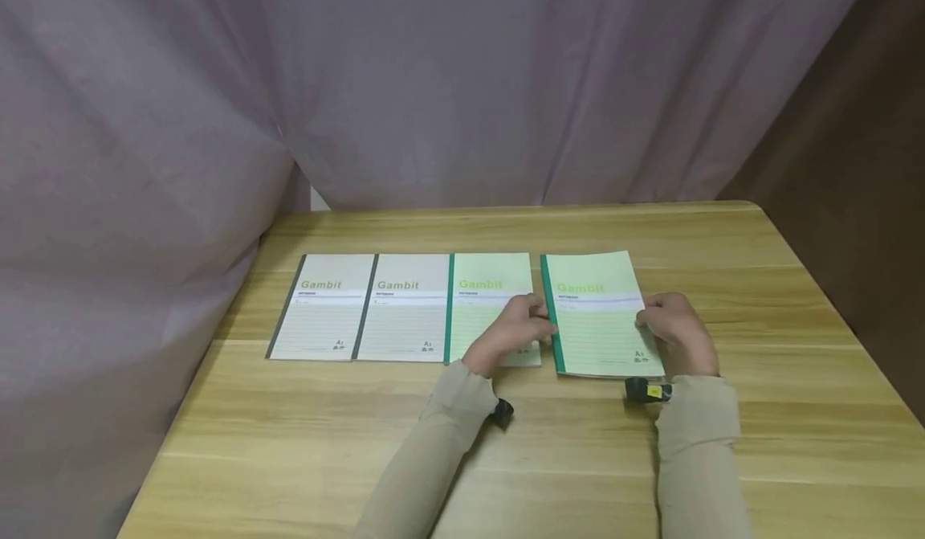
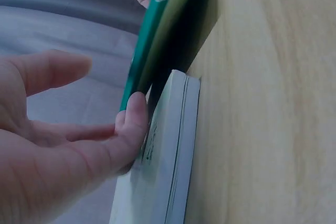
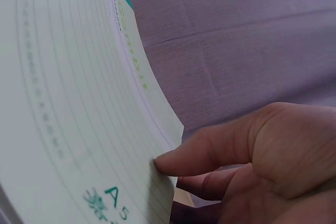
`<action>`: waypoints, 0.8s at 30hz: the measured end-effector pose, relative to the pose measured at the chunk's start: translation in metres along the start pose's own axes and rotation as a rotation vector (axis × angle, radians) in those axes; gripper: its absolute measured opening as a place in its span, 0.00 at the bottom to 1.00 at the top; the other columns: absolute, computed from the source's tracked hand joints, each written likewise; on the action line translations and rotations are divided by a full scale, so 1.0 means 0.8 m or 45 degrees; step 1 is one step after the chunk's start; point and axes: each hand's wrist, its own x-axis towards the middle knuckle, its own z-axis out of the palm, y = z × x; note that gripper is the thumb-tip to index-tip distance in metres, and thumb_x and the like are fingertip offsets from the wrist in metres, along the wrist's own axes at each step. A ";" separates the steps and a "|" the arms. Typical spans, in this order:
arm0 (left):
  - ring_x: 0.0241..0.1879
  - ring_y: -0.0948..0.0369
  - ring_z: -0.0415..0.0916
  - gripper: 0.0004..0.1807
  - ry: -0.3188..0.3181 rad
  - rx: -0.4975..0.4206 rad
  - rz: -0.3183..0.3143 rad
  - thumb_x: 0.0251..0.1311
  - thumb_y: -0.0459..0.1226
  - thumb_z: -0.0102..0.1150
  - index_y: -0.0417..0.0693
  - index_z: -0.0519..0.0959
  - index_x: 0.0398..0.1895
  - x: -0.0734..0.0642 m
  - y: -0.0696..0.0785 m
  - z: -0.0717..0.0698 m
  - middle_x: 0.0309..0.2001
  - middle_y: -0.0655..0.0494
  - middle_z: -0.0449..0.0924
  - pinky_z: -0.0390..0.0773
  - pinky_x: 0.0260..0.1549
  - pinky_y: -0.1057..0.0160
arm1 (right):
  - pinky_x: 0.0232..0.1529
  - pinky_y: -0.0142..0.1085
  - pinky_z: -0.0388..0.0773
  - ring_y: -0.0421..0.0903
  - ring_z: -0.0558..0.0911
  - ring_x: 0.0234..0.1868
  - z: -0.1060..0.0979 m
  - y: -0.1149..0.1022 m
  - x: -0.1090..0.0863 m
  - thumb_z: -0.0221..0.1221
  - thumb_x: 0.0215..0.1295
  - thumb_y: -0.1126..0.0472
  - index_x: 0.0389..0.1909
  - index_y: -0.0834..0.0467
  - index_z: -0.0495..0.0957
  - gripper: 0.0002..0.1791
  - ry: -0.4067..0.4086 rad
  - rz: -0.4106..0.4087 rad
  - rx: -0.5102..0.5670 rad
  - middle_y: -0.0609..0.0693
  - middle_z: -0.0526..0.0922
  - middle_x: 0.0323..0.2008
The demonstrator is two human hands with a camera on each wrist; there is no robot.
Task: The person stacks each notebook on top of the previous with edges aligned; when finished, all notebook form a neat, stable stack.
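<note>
A pale green notebook (image 1: 596, 330) with a dark green spine is raised off the table at the right end of a row. My right hand (image 1: 678, 328) pinches its right edge, thumb (image 3: 184, 156) on the cover and fingers behind. At the spine (image 2: 142, 56), fingertips of my left hand (image 1: 509, 330) touch the edge from below, while another digit (image 2: 58, 72) stands apart from it. Under the left hand lies a second green notebook (image 1: 491, 270), partly covered by that hand. In the left wrist view, the lying notebooks (image 2: 163, 156) look stacked in layers.
Two white notebooks with grey spines, one at far left (image 1: 321, 322) and one beside it (image 1: 405, 322), lie flat in the same row. They rest on a wooden table (image 1: 289, 443). A grey-purple curtain (image 1: 433, 81) hangs behind the table's back edge.
</note>
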 end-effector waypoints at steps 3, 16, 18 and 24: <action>0.39 0.62 0.74 0.27 -0.003 0.021 0.044 0.63 0.26 0.57 0.25 0.68 0.66 0.002 -0.002 0.002 0.47 0.47 0.76 0.76 0.41 0.66 | 0.37 0.38 0.76 0.54 0.75 0.42 -0.001 0.000 0.001 0.48 0.64 0.71 0.56 0.80 0.67 0.22 -0.027 0.004 0.029 0.67 0.72 0.48; 0.51 0.55 0.78 0.31 0.102 -0.170 0.011 0.59 0.21 0.54 0.29 0.65 0.68 0.004 -0.006 0.014 0.52 0.46 0.79 0.78 0.52 0.60 | 0.33 0.36 0.73 0.46 0.72 0.32 -0.014 0.003 -0.003 0.46 0.65 0.69 0.45 0.75 0.71 0.14 -0.145 -0.149 -0.007 0.55 0.72 0.35; 0.55 0.53 0.76 0.32 0.099 -0.227 0.009 0.59 0.21 0.54 0.31 0.63 0.69 0.004 -0.007 0.014 0.55 0.45 0.78 0.77 0.55 0.58 | 0.33 0.36 0.73 0.46 0.71 0.32 -0.016 0.005 -0.002 0.46 0.66 0.68 0.43 0.72 0.72 0.12 -0.155 -0.164 -0.001 0.53 0.72 0.33; 0.51 0.54 0.79 0.35 0.086 -0.347 0.006 0.57 0.18 0.52 0.30 0.57 0.71 0.004 -0.010 0.010 0.54 0.40 0.80 0.78 0.53 0.58 | 0.34 0.37 0.72 0.45 0.70 0.32 -0.016 0.006 -0.002 0.48 0.67 0.67 0.45 0.74 0.73 0.13 -0.172 -0.202 0.015 0.51 0.73 0.32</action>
